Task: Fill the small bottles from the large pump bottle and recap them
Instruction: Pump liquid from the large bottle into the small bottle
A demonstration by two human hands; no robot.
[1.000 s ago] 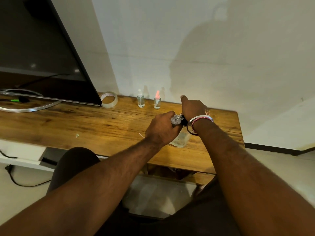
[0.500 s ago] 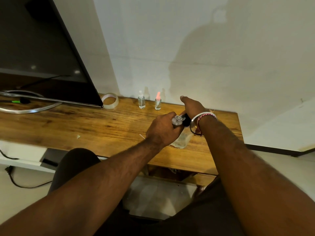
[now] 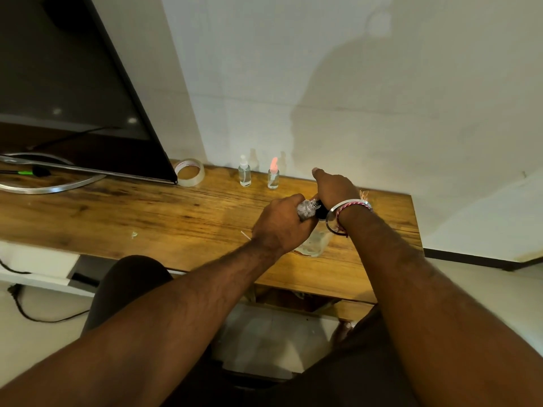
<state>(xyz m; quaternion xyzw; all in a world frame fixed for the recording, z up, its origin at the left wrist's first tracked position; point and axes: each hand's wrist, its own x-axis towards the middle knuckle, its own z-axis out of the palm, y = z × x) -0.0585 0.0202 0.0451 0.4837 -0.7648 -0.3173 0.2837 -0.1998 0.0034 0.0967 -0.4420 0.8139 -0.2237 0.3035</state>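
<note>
the left hand point(image 3: 279, 224) has its grip clamped round a small clear bottle point(image 3: 307, 209), holding it tipped up against the black pump head point(image 3: 321, 212) of the large pump bottle point(image 3: 316, 242), which stands on the wooden surface point(image 3: 147, 212) near its right end. the right hand point(image 3: 333, 186) sits on top of the pump head with the index finger stretched forward; its other fingers are hidden behind the hand, so whether that grip is wrapped round the pump or only pressing on it cannot be told.

compared with a second ago, very little has shifted: the left hand holds the small bottle at the same spot by the spout, and the right hand looks a touch lower and more forward on the pump, possibly mid-press, though the view is too coarse to be sure. that reads as filling under way, not finished.

two more small bottles, one with a white cap point(image 3: 244, 175) and one with a pink cap point(image 3: 273, 177), stand upright and capped at the back of the surface by the wall, well apart from the hands, unmoved. whether they are already filled is hard to judge. a roll of clear tape point(image 3: 189, 172) lies beside a monitor point(image 3: 73, 92) to the left.

next, by my reckoning, come more strokes, then recapping the held bottle.
</note>
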